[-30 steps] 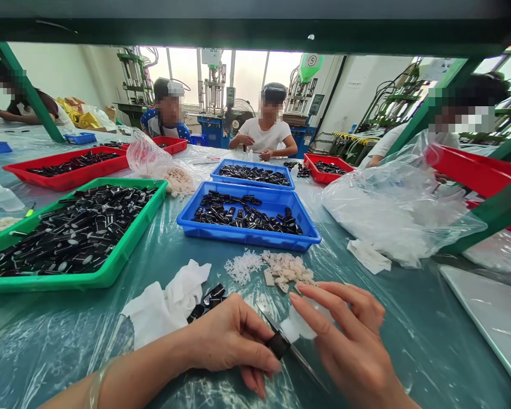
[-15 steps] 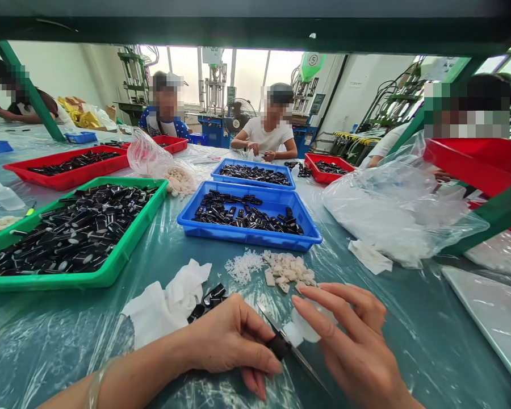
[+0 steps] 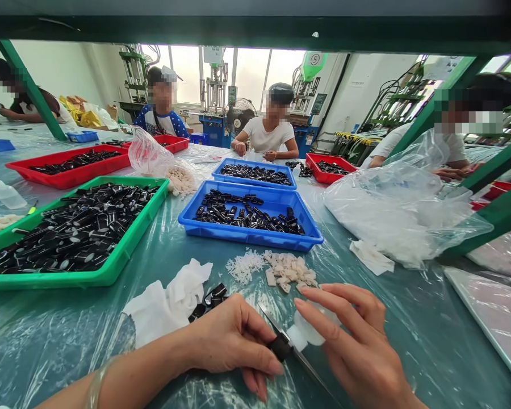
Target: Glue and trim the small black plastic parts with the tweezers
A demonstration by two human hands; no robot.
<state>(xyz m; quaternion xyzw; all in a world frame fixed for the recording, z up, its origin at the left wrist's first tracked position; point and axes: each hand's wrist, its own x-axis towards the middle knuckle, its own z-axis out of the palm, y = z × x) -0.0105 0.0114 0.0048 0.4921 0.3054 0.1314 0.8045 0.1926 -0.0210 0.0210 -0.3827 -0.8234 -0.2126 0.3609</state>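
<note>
My left hand [image 3: 234,341] is closed, pinching a small black plastic part [image 3: 279,346] between thumb and fingers near the table's front edge. My right hand [image 3: 357,346] is closed round a small translucent white bottle [image 3: 309,332] whose tip touches the black part. A thin metal tweezer [image 3: 300,358] lies slanted under both hands. Just beyond the hands are a pile of small cream-coloured pieces [image 3: 289,270] and white shavings [image 3: 242,266]. A white cloth [image 3: 166,304] with a few black parts [image 3: 210,298] beside it lies to the left.
A blue tray [image 3: 251,236] of black parts stands ahead, another blue tray [image 3: 255,173] behind it, a green tray [image 3: 111,267] at left, red trays [image 3: 63,176] further back. Clear plastic bags [image 3: 400,210] lie right. Several other people sit around the plastic-covered table. A green frame strut [image 3: 485,218] crosses at right.
Both hands stay in place with the same hold. The camera view has shifted slightly, and a red tray at the far right has dropped out of sight.
</note>
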